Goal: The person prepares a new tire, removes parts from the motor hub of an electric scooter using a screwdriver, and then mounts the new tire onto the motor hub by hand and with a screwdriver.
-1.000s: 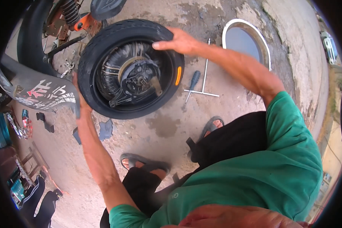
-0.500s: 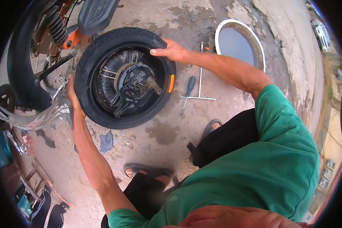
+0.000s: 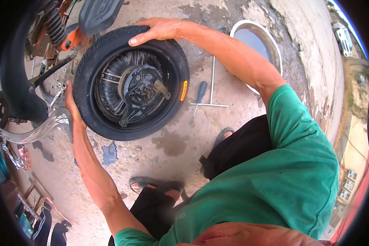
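Between my hands is a black scooter wheel (image 3: 131,84), its tyre mounted round a dark hub with a metal bracket and a small orange label on the tyre's side. My left hand (image 3: 73,104) presses along the left side of the tyre, its fingers partly hidden against the tread. At the far edge my right hand (image 3: 158,32) grips the tyre, thumb over the sidewall and fingers behind the tread. The wheel looks slightly tilted.
A scooter with a coil spring (image 3: 55,28) and a curved black mudguard (image 3: 18,82) stands on the left. Right of the wheel lie a screwdriver (image 3: 201,92) and a T-handle wrench (image 3: 212,82). Beyond them sits a round white-rimmed basin (image 3: 277,49) of water.
My right hand has moved left along the far edge of the tyre. The wheel has tilted a little and sits slightly further left in view.
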Tool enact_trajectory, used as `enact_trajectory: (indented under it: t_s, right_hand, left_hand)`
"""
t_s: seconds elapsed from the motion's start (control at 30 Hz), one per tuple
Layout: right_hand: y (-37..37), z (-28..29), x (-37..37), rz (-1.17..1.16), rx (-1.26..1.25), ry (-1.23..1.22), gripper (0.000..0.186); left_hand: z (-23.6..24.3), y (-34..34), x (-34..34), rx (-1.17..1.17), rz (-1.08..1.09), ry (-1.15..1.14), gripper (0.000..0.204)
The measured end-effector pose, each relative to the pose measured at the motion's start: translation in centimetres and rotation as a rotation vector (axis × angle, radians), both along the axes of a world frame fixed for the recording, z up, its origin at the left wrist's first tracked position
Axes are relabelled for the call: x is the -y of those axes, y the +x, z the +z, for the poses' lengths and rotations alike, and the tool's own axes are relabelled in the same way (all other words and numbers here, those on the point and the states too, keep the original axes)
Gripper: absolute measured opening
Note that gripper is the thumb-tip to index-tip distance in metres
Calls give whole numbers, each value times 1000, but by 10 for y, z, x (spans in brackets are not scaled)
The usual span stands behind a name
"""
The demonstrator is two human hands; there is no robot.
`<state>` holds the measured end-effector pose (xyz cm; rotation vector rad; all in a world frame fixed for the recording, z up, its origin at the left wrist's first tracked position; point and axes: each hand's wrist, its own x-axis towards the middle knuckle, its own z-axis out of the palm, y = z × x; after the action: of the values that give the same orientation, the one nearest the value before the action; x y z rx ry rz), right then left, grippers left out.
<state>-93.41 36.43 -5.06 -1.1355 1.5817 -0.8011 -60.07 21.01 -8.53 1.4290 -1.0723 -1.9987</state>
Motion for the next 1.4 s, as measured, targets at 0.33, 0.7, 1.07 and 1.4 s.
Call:
enact_trajectory:
  t_s: [0.33,0.7,1.07,1.4]
  right_hand:
    - [-14,-45,12,-4,-57,-38,77]
    - [-6,-36,15,-13,97,-12,76]
    - [-21,-49,20,-7,22,31,87]
    - [-17,-50,21,4,72,-14,83]
  left_hand:
    - [12,4,-18,21,144,150,80]
    - [-50,73,-94,-285,362,58,76]
    - [-20,25,-159,-159,633,-34,79]
    - [-42,27,-141,-129,711,5,81]
